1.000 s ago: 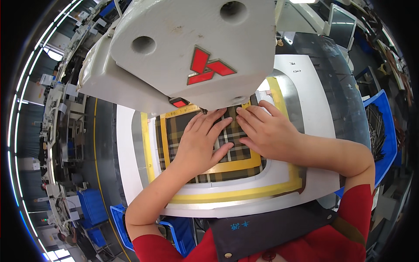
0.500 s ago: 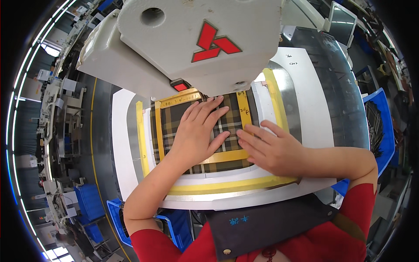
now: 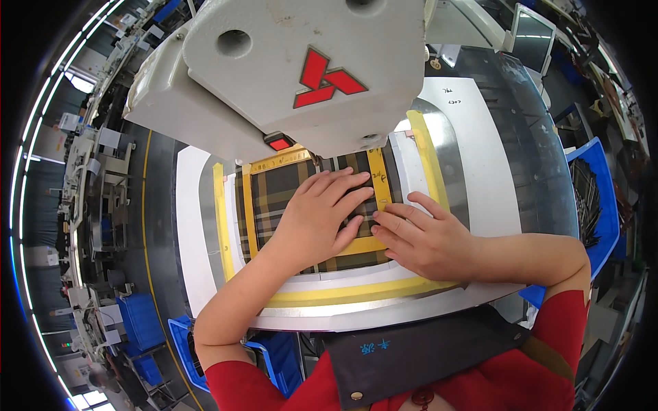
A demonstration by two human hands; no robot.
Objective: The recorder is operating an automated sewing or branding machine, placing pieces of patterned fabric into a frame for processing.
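Observation:
Dark plaid fabric (image 3: 273,196) in brown, black and yellow lies flat inside a rectangular yellow frame (image 3: 250,222). My left hand (image 3: 317,212) rests palm down on the fabric, fingers stretched out and thumb apart, toward the frame's right side. On the frame's right bar, near its lower right corner, lie the fingertips of my right hand (image 3: 428,236), fingers spread and holding nothing. Just beyond my left fingers, the needle area sits under the white sewing machine head (image 3: 267,82), which hides the far part of the fabric.
Around the frame are a white sheet (image 3: 473,151) and strips of yellow tape (image 3: 428,164) on the metal table (image 3: 531,151). A blue bin (image 3: 603,205) with dark pieces stands at the right. More blue bins (image 3: 277,356) sit below the near edge; a monitor (image 3: 534,38) is far right.
My left hand has slid slightly nearer and to the right over the fabric. My right hand stays at the frame's right side, almost unmoved. The machine head appears slightly shifted in view.

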